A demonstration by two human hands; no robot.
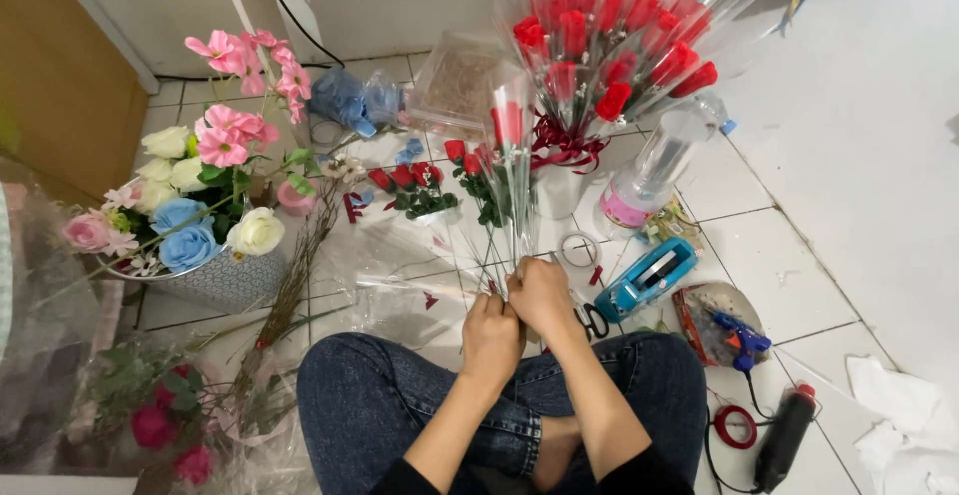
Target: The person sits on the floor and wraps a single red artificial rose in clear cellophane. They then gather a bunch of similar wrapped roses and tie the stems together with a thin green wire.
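A person sits cross-legged on a white tiled floor (759, 245), seen from above, in blue jeans. Both hands meet just in front of the knees. The left hand (491, 335) and the right hand (540, 295) touch each other, and the fingers of both are closed around the bottom of a single wrapped rose (509, 125). Its thin green stem rises straight up from the fingers, away from the person, and ends in a red bud inside a clear plastic cone sleeve. The stem's lower end is hidden inside the two grips.

Beyond the rose stands a large bunch of wrapped red roses (609, 45), tied with dark red ribbon. Loose red rosebuds (415, 177) lie on the floor to the left of the stem. Just right of the right hand lie black-handled scissors (591, 320), a blue tape dispenser (647, 277) and a roll of clear tape (579, 249). Further right rest a blue glue gun (741, 340) and a clear plastic bottle (649, 170). Near the left edge of the floor a patterned pot holds pink, white and blue artificial flowers (205, 185).
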